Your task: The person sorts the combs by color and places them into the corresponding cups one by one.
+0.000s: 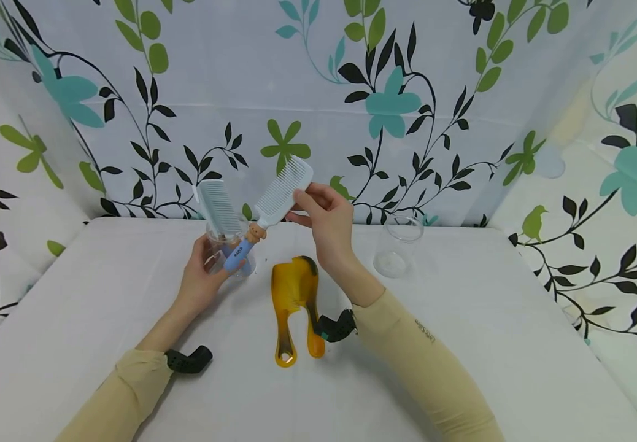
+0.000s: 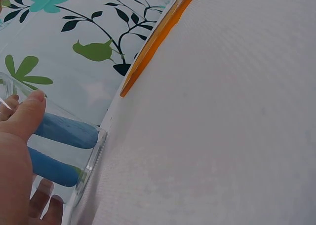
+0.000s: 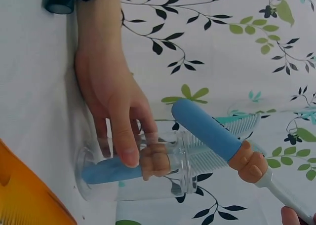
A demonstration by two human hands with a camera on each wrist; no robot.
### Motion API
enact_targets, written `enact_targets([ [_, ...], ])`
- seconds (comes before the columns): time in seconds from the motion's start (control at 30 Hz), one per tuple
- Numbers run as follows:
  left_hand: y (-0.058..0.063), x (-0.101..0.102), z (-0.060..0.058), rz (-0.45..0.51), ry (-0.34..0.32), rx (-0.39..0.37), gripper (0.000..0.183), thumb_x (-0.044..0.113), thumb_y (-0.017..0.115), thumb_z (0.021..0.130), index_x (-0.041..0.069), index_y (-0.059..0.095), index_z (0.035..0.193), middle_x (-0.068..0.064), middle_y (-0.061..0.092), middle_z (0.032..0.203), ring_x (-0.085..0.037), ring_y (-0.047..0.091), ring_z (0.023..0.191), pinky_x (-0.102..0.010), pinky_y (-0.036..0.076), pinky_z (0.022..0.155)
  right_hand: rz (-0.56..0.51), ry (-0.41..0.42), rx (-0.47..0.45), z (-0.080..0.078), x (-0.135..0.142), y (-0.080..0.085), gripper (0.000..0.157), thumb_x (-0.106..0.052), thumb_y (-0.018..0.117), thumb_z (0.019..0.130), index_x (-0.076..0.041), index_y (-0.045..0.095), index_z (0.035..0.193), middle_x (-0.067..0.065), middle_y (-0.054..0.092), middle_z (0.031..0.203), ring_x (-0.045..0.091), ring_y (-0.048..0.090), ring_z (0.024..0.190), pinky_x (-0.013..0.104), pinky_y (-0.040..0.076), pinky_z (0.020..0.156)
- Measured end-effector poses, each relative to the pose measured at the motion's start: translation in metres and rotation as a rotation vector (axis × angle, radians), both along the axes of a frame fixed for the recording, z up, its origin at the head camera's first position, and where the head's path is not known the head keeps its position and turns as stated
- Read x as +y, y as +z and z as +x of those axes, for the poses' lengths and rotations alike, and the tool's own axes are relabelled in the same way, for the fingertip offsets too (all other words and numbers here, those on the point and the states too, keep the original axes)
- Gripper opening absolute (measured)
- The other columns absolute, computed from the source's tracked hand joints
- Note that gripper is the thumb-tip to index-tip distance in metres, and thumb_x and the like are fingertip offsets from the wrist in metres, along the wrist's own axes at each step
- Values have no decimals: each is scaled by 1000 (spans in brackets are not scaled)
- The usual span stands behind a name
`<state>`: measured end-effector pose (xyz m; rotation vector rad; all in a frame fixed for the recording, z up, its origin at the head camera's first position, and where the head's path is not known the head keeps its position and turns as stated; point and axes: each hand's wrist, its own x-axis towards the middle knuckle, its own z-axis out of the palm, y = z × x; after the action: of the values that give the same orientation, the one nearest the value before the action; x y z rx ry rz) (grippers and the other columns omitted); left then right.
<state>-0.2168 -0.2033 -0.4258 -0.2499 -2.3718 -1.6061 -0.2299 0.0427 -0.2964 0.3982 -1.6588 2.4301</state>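
Observation:
My left hand (image 1: 199,276) grips a clear jar (image 3: 148,193) from its side, the thumb across the wall. Inside the jar stand combs (image 1: 220,205), teeth up past the rim; two blue handles (image 2: 69,131) show through the wall in the left wrist view. My right hand (image 1: 329,224) pinches a white comb (image 1: 288,187) by its toothed end, between thumb and fingers. That comb tilts, its blue handle (image 3: 207,129) with a brown bear figure pointing down and left, in front of the jar's mouth in the head view and outside the jar in the right wrist view.
Amber combs (image 1: 296,285) lie on the white table (image 1: 230,380) between my forearms, handles toward me. A second clear jar (image 1: 391,264) stands to the right. A leaf-patterned cloth (image 1: 318,104) hangs behind the table. Each wrist wears a black device (image 1: 188,360).

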Motion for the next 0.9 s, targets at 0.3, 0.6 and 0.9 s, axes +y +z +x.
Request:
enact_targets([
  [0.3,0,0,-1,-14,10,-36,86,27,73,92,8,19,156,-19,34,155,-40,33,144,-55,29,121,-23,-71,17,-4,-8,13,22,-9,67,95,1,67,115,13,70,102,20,70,86,35,63,78],
  [0.6,10,5,5,-5,5,-48,84,15,72,93,5,17,156,-23,31,157,-44,30,145,-56,28,121,-33,-108,68,-7,-13,13,21,-8,67,95,3,66,114,15,70,102,18,69,84,35,63,78],
  [0.9,4,3,3,-15,6,-41,85,19,72,93,7,17,157,-21,31,158,-42,31,146,-55,29,121,-44,-148,125,-9,-18,15,23,-9,67,96,1,66,116,14,69,105,21,70,90,35,63,82],
])
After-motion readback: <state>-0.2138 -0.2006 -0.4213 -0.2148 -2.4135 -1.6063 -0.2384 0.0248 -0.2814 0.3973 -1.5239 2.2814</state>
